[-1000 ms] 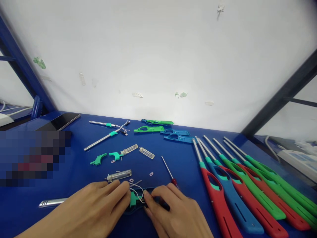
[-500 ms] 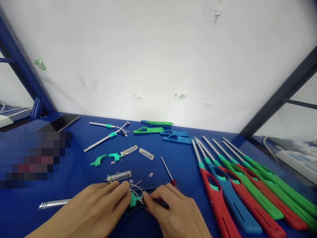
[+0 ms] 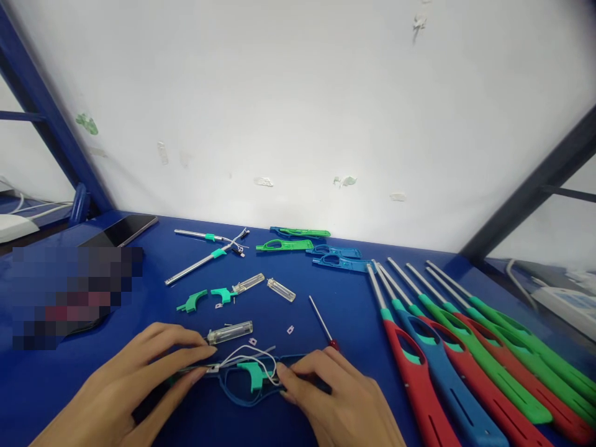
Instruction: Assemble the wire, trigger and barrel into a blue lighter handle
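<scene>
A blue lighter half-shell [image 3: 241, 402] lies between my hands, its looped grip showing. Inside it sits a green trigger [image 3: 254, 374], with thin white wires [image 3: 244, 357] curling above. My left hand [image 3: 144, 372] pinches the shell's front end between thumb and fingers, close to a small metal piece. My right hand [image 3: 342, 394] has thumb and fingers closed on the shell's rear part, hiding what lies beneath them. Just behind the shell rests a clear fuel tank [image 3: 230, 333].
Assembled lighters [image 3: 442, 366] in red, blue and green lie at right. A screwdriver [image 3: 321, 320], loose triggers [image 3: 193, 301], fuel tanks [image 3: 280, 289] and metal tubes [image 3: 195, 266] lie beyond my hands. Empty shells [image 3: 284, 245] are near the wall; a phone [image 3: 123, 231] is at left.
My left hand has shifted left along the shell, uncovering the trigger, the wires and the looped grip. The right hand stays on the rear part. The view has turned slightly left.
</scene>
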The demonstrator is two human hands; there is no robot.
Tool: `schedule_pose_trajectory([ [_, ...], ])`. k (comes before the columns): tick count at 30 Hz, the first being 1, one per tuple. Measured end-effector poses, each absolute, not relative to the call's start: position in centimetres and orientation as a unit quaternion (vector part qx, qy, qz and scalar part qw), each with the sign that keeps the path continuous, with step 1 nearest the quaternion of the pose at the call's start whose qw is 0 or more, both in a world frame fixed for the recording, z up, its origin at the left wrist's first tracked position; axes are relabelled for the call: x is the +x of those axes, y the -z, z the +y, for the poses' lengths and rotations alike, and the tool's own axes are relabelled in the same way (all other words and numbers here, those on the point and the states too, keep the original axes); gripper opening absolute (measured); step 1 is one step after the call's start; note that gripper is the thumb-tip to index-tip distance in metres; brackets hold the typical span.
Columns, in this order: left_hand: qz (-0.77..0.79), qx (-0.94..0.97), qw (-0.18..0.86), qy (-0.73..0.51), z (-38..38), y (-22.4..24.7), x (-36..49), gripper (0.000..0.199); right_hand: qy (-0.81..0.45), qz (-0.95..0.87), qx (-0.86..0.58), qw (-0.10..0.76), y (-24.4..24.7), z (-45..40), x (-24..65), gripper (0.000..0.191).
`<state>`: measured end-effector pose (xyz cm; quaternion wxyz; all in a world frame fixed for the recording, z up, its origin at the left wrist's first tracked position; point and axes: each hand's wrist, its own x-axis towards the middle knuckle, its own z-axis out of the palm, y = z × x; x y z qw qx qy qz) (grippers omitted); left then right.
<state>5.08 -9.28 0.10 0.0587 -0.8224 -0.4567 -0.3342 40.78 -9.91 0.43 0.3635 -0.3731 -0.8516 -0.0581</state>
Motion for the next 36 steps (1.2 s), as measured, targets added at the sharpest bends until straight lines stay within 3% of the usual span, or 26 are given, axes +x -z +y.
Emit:
schedule_pose_trajectory([
  [4,-0.472,-0.825,0.015,0.310,-9.6,0.4,4.8,0.036,0.051,-0.853,-0.377,0.358,-0.3,-9.9,40.9,0.032],
  [12,-0.462,-0.820,0.027,0.336,-8.7,-0.4,8.3,0.046,0.039,-0.855,-0.380,0.352,0.0,-9.8,41.2,0.030],
  [22,-0.478,-0.806,0.012,0.349,-8.7,0.0,9.7,0.045,-0.045,-0.845,-0.386,0.368,0.5,-10.3,41.6,0.029],
  [27,-0.483,-0.800,-0.016,0.355,-8.5,0.6,9.9,0.038,0.008,-0.826,-0.408,0.389,-1.4,-9.8,40.8,0.032],
  [36,-0.488,-0.807,0.051,0.328,-9.2,2.3,9.3,0.040,0.006,-0.900,-0.382,0.209,-6.7,-5.9,39.3,0.030],
])
